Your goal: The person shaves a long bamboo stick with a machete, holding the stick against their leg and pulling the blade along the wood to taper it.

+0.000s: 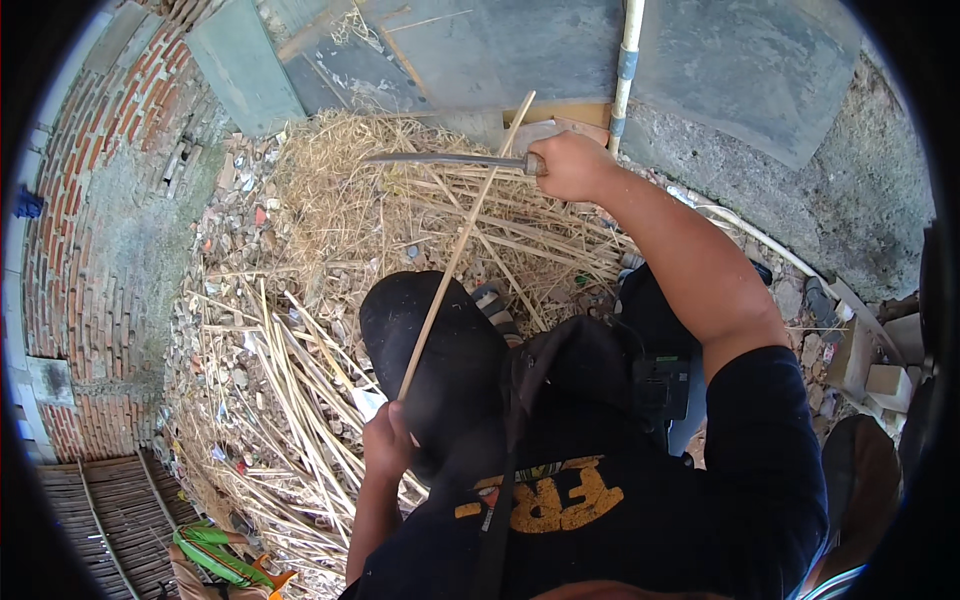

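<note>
My left hand (388, 442) is closed round the lower end of a thin, pale bamboo strip (455, 258). The strip slants up and away across my dark-trousered knee (432, 320). My right hand (572, 166) is wrapped round the handle of a long-bladed machete (440, 158), its arm stretched out ahead. The blade points left and crosses the strip near its far end; whether the two touch I cannot tell.
Dry shavings (340, 190) pile up ahead, and several split bamboo strips (300, 380) lie on the left over rubble. A brick wall (110, 230) bounds the left; a grey panel (740, 75) and a white pipe (628, 60) stand ahead. Someone's green-clad limb (222, 555) shows lower left.
</note>
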`<state>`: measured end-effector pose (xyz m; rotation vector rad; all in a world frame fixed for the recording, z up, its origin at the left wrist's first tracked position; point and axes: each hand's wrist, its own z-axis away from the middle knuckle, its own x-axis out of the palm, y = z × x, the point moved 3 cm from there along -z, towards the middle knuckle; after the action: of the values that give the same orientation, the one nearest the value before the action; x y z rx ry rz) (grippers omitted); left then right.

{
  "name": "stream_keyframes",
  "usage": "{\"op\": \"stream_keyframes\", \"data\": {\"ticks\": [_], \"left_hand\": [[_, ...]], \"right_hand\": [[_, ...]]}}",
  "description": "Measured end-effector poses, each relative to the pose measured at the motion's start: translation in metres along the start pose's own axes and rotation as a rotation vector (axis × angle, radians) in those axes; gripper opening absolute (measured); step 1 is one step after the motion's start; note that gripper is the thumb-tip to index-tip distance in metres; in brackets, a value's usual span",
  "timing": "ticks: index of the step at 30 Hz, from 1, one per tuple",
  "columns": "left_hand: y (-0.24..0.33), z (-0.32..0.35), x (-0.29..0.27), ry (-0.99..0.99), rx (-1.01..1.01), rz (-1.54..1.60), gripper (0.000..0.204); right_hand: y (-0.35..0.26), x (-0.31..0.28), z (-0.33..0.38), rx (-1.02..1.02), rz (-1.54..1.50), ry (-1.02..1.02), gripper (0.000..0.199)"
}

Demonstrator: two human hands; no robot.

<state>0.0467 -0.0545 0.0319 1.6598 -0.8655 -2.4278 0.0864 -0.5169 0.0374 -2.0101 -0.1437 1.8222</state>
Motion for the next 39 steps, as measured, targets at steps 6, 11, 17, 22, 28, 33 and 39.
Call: {"op": "stream_keyframes", "data": {"ticks": [6, 11, 17, 22, 28, 33, 39], "left_hand": [[-0.011, 0.003, 0.006, 0.009, 0.018, 0.089, 0.046], [-0.017, -0.007, 0.015, 0.112, 0.117, -0.006, 0.046], [-0.006, 0.002, -0.004, 0.008, 0.036, 0.032, 0.047], [-0.007, 0.000, 0.000, 0.010, 0.062, 0.059, 0.046], [0.000, -0.004, 0.000, 0.007, 0.054, 0.074, 0.047], [-0.025, -0.002, -0.002, 0.003, 0.103, 0.043, 0.043], [-0.028, -0.007, 0.004, 0.009, 0.139, 0.087, 0.043]], "right_hand": [[-0.042, -0.012, 0.018, -0.139, -0.052, -0.107, 0.024], [-0.003, -0.007, -0.001, -0.091, -0.107, 0.098, 0.027], [0.001, -0.011, 0.001, -0.041, -0.106, 0.070, 0.021], [-0.040, -0.013, 0.017, -0.214, -0.026, -0.140, 0.017], [0.035, -0.003, -0.007, 0.098, -0.124, 0.076, 0.023], [0.021, -0.009, -0.004, 0.019, -0.025, 0.091, 0.026], [-0.032, -0.023, 0.017, -0.251, 0.069, -0.077, 0.026]]}}
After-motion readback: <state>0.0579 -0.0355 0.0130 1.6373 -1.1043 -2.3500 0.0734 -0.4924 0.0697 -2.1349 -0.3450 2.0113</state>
